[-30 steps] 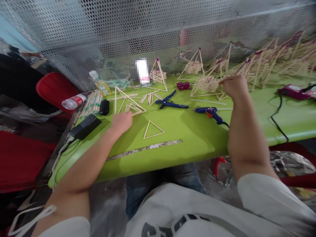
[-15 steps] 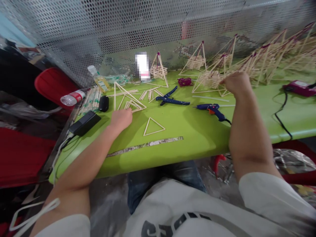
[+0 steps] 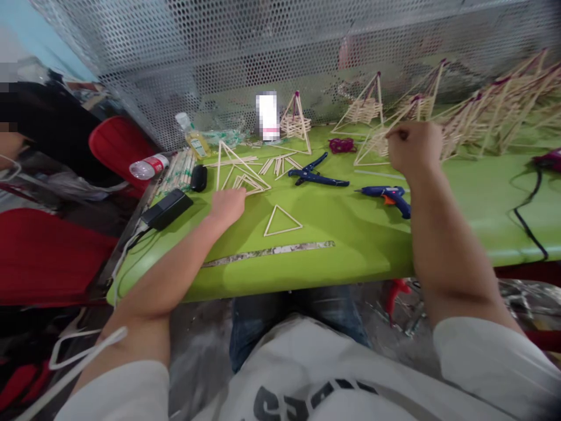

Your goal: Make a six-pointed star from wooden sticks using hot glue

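My left hand [image 3: 228,208] is low over the green table, fingers curled, at the near edge of a group of nested stick triangles [image 3: 249,182]. What its fingertips hold, if anything, is hidden. My right hand [image 3: 416,149] is closed with thumb and fingers pressed together, beside a pyramid-shaped stick frame [image 3: 370,147] with stacked sticks inside. Anything between those fingers cannot be made out. A single stick triangle [image 3: 283,231] lies flat between my arms. Blue cutters [image 3: 318,176] and a blue glue gun [image 3: 385,193] lie further right.
Several stick pyramids with purple tops [image 3: 482,111] line the back right. Loose sticks [image 3: 279,165], purple string [image 3: 342,145], a bottle [image 3: 197,140], a lit phone [image 3: 268,117] and a black adapter [image 3: 167,209] are on the table [image 3: 350,234]. Perforated metal stands behind.
My right hand has lifted a little from the stick frame's base, its fingers now more curled in. My left hand stays by the triangles. The whole view has swung slightly left.
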{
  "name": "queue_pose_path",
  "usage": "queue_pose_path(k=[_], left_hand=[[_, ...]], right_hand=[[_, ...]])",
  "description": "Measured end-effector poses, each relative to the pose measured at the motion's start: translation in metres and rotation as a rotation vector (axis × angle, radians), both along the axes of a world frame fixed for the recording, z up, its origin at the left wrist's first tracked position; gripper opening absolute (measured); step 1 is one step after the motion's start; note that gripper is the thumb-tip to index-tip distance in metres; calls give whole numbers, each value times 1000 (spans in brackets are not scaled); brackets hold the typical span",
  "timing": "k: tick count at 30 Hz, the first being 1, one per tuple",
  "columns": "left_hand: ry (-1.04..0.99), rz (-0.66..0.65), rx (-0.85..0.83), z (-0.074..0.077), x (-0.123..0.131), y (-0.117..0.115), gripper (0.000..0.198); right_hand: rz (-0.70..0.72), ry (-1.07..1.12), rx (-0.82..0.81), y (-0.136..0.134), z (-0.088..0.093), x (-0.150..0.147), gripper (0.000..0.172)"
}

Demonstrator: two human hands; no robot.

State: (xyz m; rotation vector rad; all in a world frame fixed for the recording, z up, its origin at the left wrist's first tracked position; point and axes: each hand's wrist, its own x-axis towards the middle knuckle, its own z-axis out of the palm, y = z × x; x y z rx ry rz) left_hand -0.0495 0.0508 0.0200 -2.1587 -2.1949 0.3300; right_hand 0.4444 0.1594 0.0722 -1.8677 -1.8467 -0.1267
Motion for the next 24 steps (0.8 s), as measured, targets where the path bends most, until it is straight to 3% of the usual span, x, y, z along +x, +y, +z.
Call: queue_pose_path(k=[12, 15, 19, 24], left_hand=[[-20, -38, 26, 0, 1, -5, 38], [-46, -56, 64, 3, 1, -8, 50], [-72, -74, 108, 5, 2, -16, 57], [-93, -132, 140, 1, 1, -25, 60]], right_hand=[[411, 83, -37, -38, -29, -91, 35], [477, 53, -75, -40, -37, -110, 31], [487, -38, -181, -15, -37, -143, 27], [449, -204, -374, 55, -31, -198, 27]])
